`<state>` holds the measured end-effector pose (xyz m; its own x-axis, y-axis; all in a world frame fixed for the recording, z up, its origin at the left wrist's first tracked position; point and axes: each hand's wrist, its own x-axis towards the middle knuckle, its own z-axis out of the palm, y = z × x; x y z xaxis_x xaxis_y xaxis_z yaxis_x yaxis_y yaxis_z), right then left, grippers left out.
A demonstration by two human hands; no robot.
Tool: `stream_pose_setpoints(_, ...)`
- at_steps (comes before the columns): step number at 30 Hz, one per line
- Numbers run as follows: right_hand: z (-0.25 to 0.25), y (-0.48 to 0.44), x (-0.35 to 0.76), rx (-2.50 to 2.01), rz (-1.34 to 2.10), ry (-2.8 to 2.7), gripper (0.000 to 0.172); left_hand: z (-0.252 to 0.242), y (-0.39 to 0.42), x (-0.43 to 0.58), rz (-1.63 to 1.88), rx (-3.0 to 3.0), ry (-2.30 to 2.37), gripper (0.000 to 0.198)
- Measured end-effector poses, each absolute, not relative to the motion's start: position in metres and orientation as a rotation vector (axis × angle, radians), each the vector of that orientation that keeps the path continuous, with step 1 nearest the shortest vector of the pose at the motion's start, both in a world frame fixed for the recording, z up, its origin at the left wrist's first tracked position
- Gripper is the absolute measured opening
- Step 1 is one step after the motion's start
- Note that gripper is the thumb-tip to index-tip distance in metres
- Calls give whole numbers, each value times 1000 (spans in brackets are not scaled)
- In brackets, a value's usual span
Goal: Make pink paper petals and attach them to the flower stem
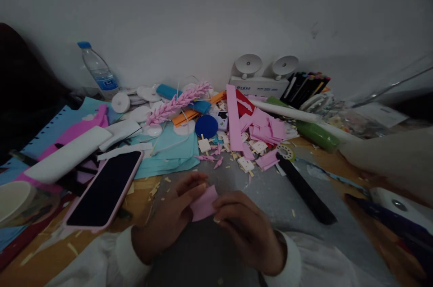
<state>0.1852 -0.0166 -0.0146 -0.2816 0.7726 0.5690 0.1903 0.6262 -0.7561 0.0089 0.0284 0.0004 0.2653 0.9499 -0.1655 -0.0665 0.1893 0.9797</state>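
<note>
A small pink paper piece (203, 204) is held between my two hands, low over the grey mat (270, 206). My left hand (172, 210) pinches its left side between thumb and fingers. On the right edge, the fingertips and thumb of my right hand (245, 221) close on the same piece. Beyond the hands lie tiny twisted pink paper bits (216, 159), a stack of cut pink paper pieces (267, 127) and a long pink paper strip (234, 118). A braided pink paper strand (179, 103) rests on the heap behind.
A phone (104, 190) lies at left beside a plastic cup (20, 203) and white paper rolls (69, 154). A water bottle (99, 70) leans near the wall. A black-handled cutter (306, 190) is at right, with markers (306, 88) and a two-lamp white box (259, 86) behind.
</note>
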Motion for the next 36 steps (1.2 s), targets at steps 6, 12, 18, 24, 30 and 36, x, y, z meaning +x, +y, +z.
stream_pose_setpoints(6,-16,-18,185,-765,731,-1809,23,-2,27,11,848,1115,961,14)
stream_pose_setpoints(12,-12,-15,185,-883,890,-1597,13,3,28,13,798,1267,1132,23)
stream_pose_setpoints(18,-15,-8,191,-1009,976,-1183,4,11,25,13,775,1536,1206,25)
stream_pose_setpoints(24,-13,-8,188,-1067,1048,-1163,11,6,19,16,836,1640,1185,15)
stream_pose_setpoints(30,-14,-9,188,-1042,1000,-1320,7,3,16,17,843,1793,1153,12)
stream_pose_setpoints(36,-13,-7,188,-1045,935,-1419,5,2,13,15,892,1790,1125,13)
